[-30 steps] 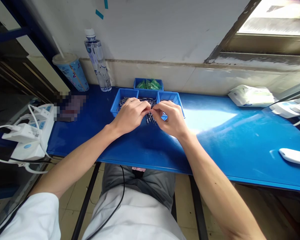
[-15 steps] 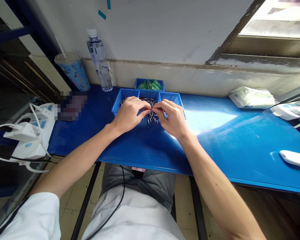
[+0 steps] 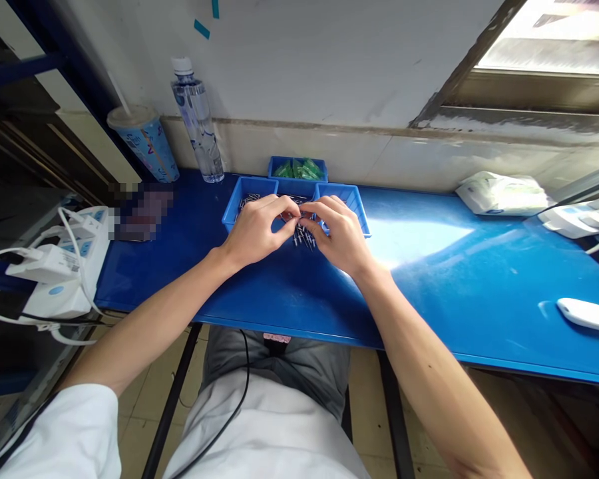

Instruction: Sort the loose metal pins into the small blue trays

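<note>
My left hand (image 3: pixel 256 227) and my right hand (image 3: pixel 340 234) meet fingertip to fingertip above a pile of small metal pieces that look like blind rivets (image 3: pixel 304 238). Thumb and forefinger of each hand are pinched together; whatever sits between the tips is too small and covered to make out. Partly behind my left hand is a blue bin (image 3: pixel 231 203) with more of these metal pieces inside. Another blue bin (image 3: pixel 360 207) stands behind my right hand, its contents mostly hidden. The middle of the group is largely covered by my fingers.
Green packets (image 3: pixel 304 169) fill a small blue bin at the wall. A water bottle (image 3: pixel 199 130) and a paper cup (image 3: pixel 147 146) stand at the back left, near a white power strip (image 3: pixel 62 283). Rightward on the blue table (image 3: pixel 429 293) lie a wipes pack (image 3: pixel 502 193) and a white mouse (image 3: pixel 586 314).
My fingertips have shifted slightly, and the right fingers now lie more over the left fingertips. Both hands stay above the same pile.
</note>
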`<state>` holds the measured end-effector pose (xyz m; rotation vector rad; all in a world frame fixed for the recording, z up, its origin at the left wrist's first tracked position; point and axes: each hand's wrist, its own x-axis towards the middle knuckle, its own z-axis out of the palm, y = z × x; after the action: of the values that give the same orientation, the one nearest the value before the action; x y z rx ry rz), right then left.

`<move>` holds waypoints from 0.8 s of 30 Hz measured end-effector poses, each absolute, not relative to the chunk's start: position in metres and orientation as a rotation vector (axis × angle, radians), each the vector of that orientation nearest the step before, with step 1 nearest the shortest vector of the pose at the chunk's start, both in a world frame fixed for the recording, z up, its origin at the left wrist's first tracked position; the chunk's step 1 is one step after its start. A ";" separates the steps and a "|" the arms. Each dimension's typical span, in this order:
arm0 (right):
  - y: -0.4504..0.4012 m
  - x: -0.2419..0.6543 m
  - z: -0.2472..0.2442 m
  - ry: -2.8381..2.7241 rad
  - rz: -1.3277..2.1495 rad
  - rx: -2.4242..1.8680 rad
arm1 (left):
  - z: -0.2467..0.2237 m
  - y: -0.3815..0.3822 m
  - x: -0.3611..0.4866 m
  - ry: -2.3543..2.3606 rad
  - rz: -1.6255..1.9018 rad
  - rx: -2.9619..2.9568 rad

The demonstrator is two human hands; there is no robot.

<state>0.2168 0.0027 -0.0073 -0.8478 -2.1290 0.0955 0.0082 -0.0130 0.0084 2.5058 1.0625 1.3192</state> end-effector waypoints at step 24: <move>-0.003 0.216 -0.001 -2.073 0.124 -0.837 | 0.007 -0.011 0.007 1.176 1.208 2.402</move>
<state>0.2157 -0.0028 -0.0012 -0.8375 -2.0733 0.1244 0.0068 -0.0110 0.0072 2.4023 1.1759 1.2078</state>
